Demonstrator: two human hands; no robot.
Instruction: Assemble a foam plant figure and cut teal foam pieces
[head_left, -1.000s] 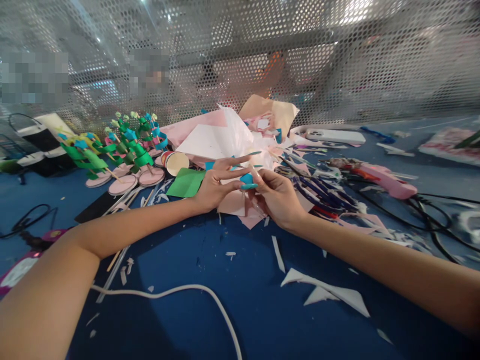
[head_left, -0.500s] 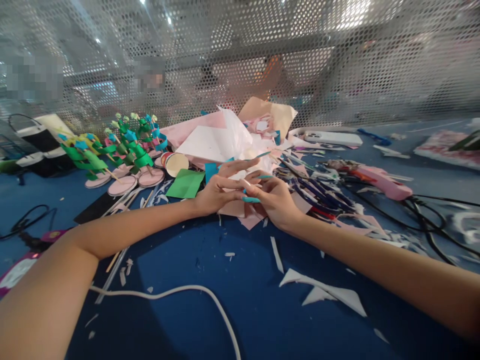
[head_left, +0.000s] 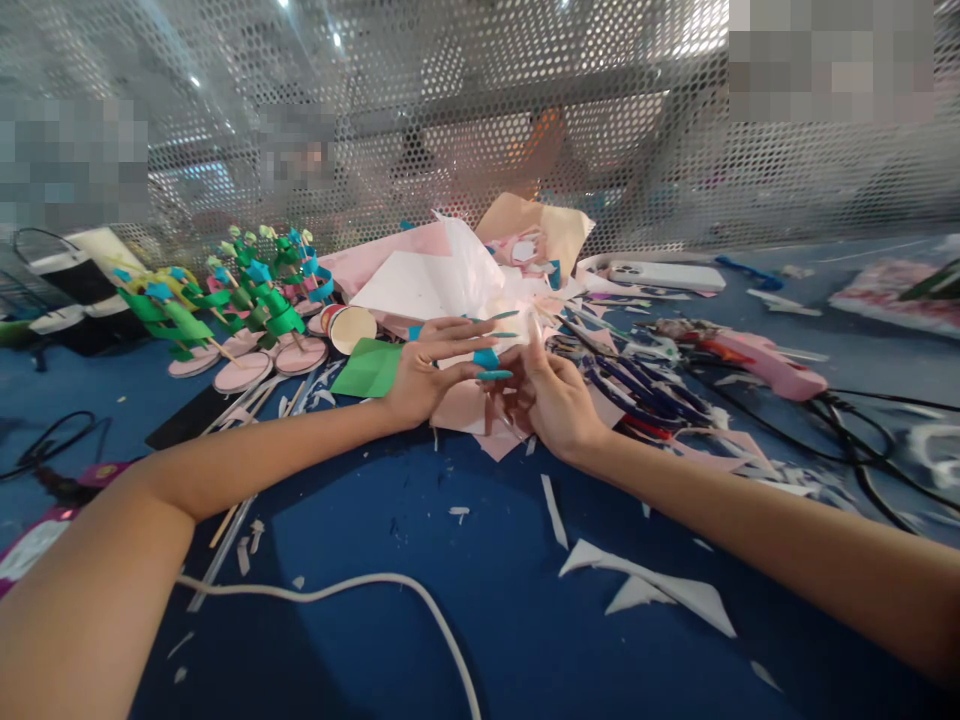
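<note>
My left hand point(head_left: 431, 375) and my right hand point(head_left: 551, 400) meet over the middle of the blue table, just in front of a heap of pink and white paper point(head_left: 442, 275). Between their fingertips sits a small blue paper piece point(head_left: 489, 358). My left thumb and forefinger pinch it while the other fingers, with long teal nails, fan out. My right hand's fingers are curled and hold a thin pale stick point(head_left: 537, 333) that points up beside the blue piece.
Green and blue paper figures on pink round bases point(head_left: 247, 310) stand at the left. A green paper square point(head_left: 371, 367) lies near my left wrist. A pink glue gun point(head_left: 772, 365), cables point(head_left: 862, 430), a phone point(head_left: 664, 274) and white scraps point(head_left: 660, 590) lie about. A perforated metal screen point(head_left: 480, 120) closes the back.
My hands pressed together low over the paper half a second ago. They have since lifted slightly and parted, so the blue piece and the stick show again.
</note>
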